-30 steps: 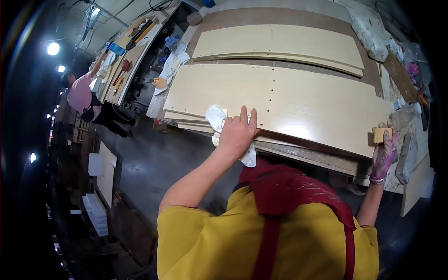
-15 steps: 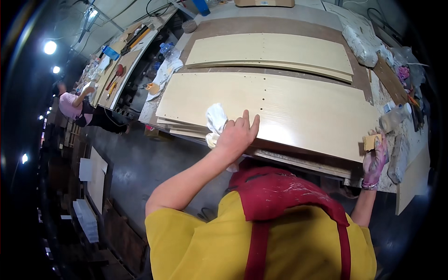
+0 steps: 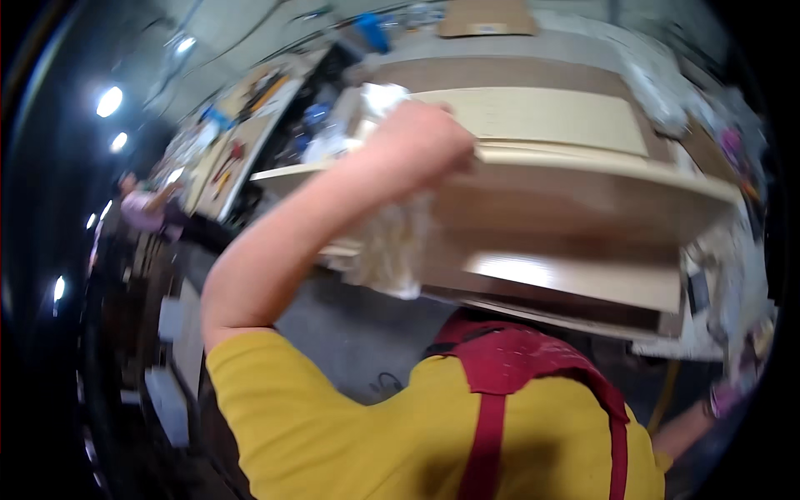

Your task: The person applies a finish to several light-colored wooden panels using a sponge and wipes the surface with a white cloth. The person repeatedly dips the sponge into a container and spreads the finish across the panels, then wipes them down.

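Note:
My left hand [image 3: 423,143] is closed at the near edge of a pale wooden board [image 3: 583,196], which is tipped up so its underside faces me. A white rag [image 3: 387,250] is bunched in the same hand, hanging below it and sticking out above. Under the raised board another pale board [image 3: 575,279] lies on the bench, shining with reflected light. Far to the right, beyond the bench's corner, my right hand [image 3: 733,392] wears a pinkish stained glove. Motion smears its fingers, and whether it holds anything does not show.
Behind the raised board lies another pale board [image 3: 550,117]. Plastic-wrapped clutter lines the bench's right side, and a cardboard box [image 3: 487,17] sits at the back. At left, a person [image 3: 150,208] stands by a second bench [image 3: 237,158] with tools.
The near top board has been tilted up by its near edge, baring the board below. My left hand has risen and moved away from me. My right hand has moved right, off the board's corner.

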`<state>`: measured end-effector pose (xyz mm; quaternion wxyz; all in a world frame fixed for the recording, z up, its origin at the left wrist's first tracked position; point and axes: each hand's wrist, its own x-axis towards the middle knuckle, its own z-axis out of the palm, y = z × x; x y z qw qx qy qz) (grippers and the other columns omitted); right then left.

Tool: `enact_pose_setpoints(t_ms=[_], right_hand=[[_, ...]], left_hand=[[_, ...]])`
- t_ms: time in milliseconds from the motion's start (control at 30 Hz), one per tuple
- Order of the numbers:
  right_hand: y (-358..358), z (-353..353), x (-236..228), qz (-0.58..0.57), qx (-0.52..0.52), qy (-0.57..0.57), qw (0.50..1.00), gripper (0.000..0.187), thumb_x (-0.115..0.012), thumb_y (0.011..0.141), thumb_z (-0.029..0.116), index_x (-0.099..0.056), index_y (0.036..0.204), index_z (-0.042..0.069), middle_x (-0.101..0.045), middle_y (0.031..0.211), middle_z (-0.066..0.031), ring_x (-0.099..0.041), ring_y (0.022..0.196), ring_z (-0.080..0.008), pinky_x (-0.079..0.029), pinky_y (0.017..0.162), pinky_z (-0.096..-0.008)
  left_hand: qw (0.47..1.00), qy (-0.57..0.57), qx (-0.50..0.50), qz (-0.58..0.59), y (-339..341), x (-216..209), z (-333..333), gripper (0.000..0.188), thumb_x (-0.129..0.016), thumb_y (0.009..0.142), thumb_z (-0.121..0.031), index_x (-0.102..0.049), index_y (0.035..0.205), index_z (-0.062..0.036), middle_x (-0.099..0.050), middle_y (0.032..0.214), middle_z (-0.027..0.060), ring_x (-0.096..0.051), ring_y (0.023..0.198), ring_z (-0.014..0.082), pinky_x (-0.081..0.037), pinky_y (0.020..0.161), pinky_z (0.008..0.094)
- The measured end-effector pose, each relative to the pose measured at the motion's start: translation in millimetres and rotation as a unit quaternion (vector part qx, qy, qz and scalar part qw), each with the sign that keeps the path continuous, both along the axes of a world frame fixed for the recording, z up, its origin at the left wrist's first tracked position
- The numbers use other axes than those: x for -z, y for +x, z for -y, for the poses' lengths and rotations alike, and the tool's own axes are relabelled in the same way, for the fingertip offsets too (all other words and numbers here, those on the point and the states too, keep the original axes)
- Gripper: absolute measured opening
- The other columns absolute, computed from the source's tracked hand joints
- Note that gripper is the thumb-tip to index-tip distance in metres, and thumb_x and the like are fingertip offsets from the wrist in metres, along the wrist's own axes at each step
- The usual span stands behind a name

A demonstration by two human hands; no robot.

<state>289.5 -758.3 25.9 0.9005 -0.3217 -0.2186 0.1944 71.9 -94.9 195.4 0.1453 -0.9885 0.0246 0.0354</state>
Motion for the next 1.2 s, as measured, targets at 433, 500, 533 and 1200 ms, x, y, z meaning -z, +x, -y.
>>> enact_pose_setpoints(t_ms=[433, 500, 533, 1200], right_hand=[[-103, -247, 64, -0.156, 0.325, -0.070, 0.930, 0.036, -0.053, 0.090, 0.013, -0.051, 0.123, 0.002, -0.061, 0.113, -0.0134, -0.058, 0.107, -0.0242, -0.050, 0.091, -0.0368], [-103, -251, 66, -0.164, 0.319, -0.073, 0.931, 0.035, -0.052, 0.091, 0.012, -0.050, 0.124, 0.001, -0.061, 0.113, -0.0151, -0.059, 0.106, -0.0252, -0.051, 0.089, -0.0384], [-100, -254, 70, -0.171, 0.323, -0.066, 0.928, 0.034, -0.052, 0.092, 0.011, -0.049, 0.124, 0.001, -0.061, 0.112, -0.0153, -0.059, 0.106, -0.0255, -0.052, 0.088, -0.0389], [-67, -206, 37, -0.114, 0.354, -0.152, 0.916, 0.037, -0.054, 0.096, 0.016, -0.047, 0.131, 0.005, -0.062, 0.113, -0.0097, -0.062, 0.091, -0.0130, -0.050, 0.067, -0.0217]], left_hand=[[0.960, -0.222, -0.018, -0.169, 157, 135, -121, 0.034, -0.064, 0.087, -0.033, -0.065, 0.081, 0.0005, -0.062, 0.073, 0.0189, -0.060, 0.068, 0.0329, -0.045, 0.065, 0.0408], [0.924, -0.341, -0.050, -0.167, 161, 157, -119, 0.033, -0.066, 0.087, -0.029, -0.066, 0.094, 0.0032, -0.066, 0.081, 0.0165, -0.062, 0.073, 0.0264, -0.048, 0.068, 0.0375], [0.900, -0.399, -0.068, -0.162, 169, 165, -115, 0.035, -0.067, 0.087, -0.027, -0.067, 0.100, 0.0046, -0.068, 0.085, 0.0152, -0.064, 0.075, 0.0232, -0.049, 0.070, 0.0359], [0.942, -0.294, 0.091, -0.132, 146, 158, -30, 0.040, -0.076, 0.075, -0.023, -0.067, 0.109, -0.0037, -0.067, 0.090, 0.0153, -0.065, 0.082, 0.0299, -0.050, 0.073, 0.0381]])
